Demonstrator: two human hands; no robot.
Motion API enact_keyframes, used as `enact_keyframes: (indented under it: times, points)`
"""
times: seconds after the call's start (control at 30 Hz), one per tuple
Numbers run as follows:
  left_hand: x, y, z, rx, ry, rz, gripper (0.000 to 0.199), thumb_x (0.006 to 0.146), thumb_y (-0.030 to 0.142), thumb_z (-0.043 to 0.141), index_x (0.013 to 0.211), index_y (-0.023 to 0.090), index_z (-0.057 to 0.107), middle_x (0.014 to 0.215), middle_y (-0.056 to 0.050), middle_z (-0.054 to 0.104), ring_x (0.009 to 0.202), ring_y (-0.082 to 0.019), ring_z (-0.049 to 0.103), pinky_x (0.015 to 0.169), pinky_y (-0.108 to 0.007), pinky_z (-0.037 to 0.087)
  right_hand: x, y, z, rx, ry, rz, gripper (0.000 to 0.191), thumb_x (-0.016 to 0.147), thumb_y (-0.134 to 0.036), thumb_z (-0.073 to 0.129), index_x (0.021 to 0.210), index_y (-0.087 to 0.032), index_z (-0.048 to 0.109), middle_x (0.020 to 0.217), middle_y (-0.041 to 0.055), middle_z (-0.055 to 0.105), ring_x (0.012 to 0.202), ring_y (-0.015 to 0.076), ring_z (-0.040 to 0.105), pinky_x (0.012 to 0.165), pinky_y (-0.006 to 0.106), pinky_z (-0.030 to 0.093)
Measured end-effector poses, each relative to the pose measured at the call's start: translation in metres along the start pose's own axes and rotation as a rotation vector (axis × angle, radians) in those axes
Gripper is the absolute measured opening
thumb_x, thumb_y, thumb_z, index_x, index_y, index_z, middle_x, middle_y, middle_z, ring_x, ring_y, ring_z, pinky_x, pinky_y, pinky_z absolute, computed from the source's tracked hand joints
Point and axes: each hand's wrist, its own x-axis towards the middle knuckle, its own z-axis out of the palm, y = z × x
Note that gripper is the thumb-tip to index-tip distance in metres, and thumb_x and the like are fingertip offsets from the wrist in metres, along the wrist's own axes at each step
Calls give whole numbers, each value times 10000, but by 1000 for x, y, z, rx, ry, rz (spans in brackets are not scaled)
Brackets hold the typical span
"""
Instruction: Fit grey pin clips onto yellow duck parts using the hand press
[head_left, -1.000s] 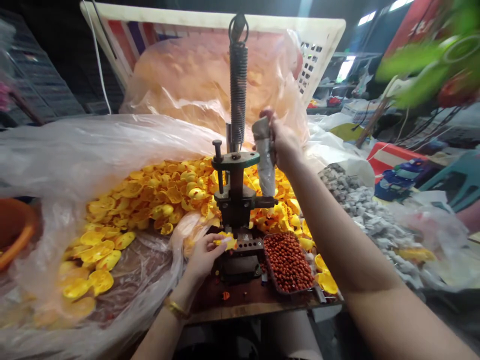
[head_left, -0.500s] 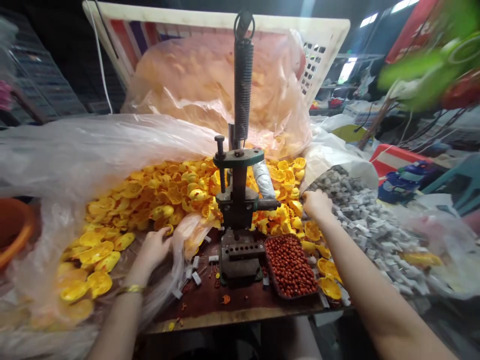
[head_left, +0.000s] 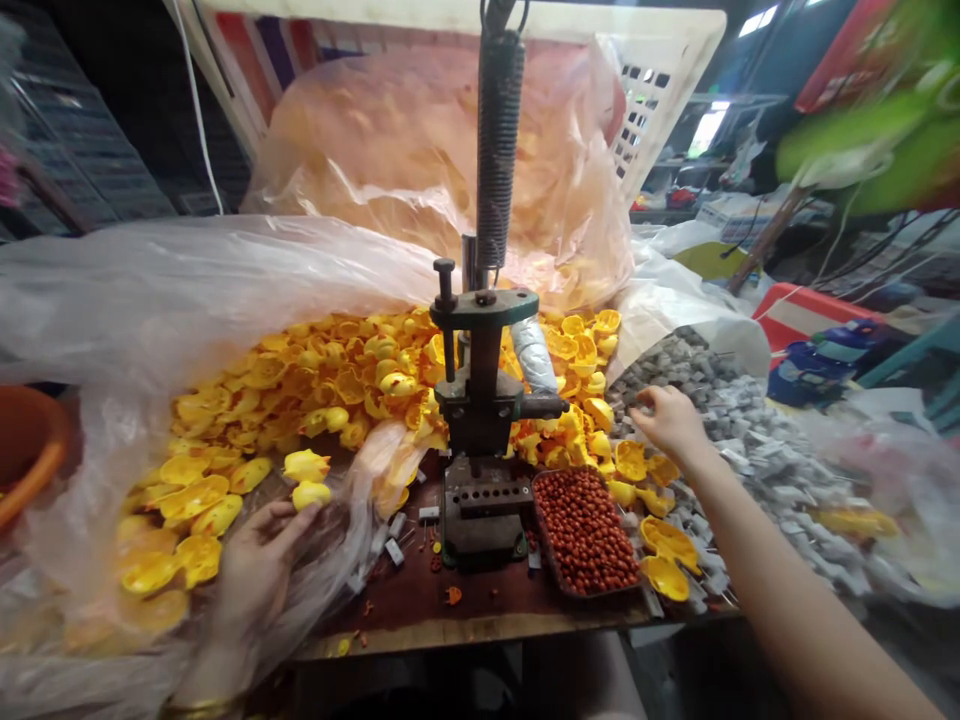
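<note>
Between the thumb and fingers of my left hand (head_left: pixel 259 555) is a yellow plastic duck half (head_left: pixel 307 480), its rounded outside facing me. Loose yellow halves (head_left: pixel 322 360) lie heaped behind it. My right hand (head_left: pixel 671 425) is over the near edge of a pile of small grey-white blocks with thin metal pins (head_left: pixel 739 430). Its fingers are pinched together, and what is in them, if anything, cannot be made out. A hand press (head_left: pixel 484 500) with a tall spring and a side handle stands between my hands. Next to it sits a tray of small red-brown beads (head_left: pixel 581 530).
A clear plastic sheet (head_left: pixel 187 270) covers the left and back of the heap. Behind stands a white crate (head_left: pixel 675 60) with a large bag in it. An orange tub (head_left: pixel 45 450) is at far left, and a green fan (head_left: pixel 862 150) at right.
My left hand has lifted a yellow duck half from the heap and drawn it down and left, toward me. My right hand has moved right and slightly nearer over the grey blocks.
</note>
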Motion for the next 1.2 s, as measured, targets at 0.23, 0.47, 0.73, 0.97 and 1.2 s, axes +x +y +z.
enact_keyframes:
  times: [0.23,0.47,0.73,0.97,1.2]
  points:
    - [-65,25,41,-165,-194,104,289,619,305,798,595,170,544,1331,-64,518,1256,-290,495,958,-348,478,-3,-6,2,-140,-97,31,284,816,-182,516,1014,-121,710,1007,176,605,846,239,614,699,300,430]
    - [-81,33,49,-282,-284,-7,311,651,345,761,651,176,500,1315,-48,467,869,-190,619,698,-304,543,-7,9,-12,-66,-124,32,236,729,-116,552,881,-134,732,881,137,678,824,245,634,718,300,462]
    - [-91,31,69,-50,-383,220,165,725,257,672,735,204,516,1028,-65,564,1044,-234,537,847,-284,454,-108,-107,-57,1148,-339,-100,376,809,-378,610,1123,-171,605,965,86,686,834,205,665,769,342,531]
    - [-100,42,81,-84,-498,218,114,730,250,622,772,211,524,955,-51,534,935,-211,537,814,-284,451,-159,-186,-59,1242,-578,-74,138,717,-255,659,824,-169,644,799,37,682,742,171,621,692,281,491]
    - [-95,40,79,-129,-561,206,107,699,176,595,762,211,517,911,-32,529,893,-193,527,792,-267,430,-156,-187,-55,1312,-732,-6,214,613,-160,663,800,-165,560,705,-9,607,636,131,556,575,233,432]
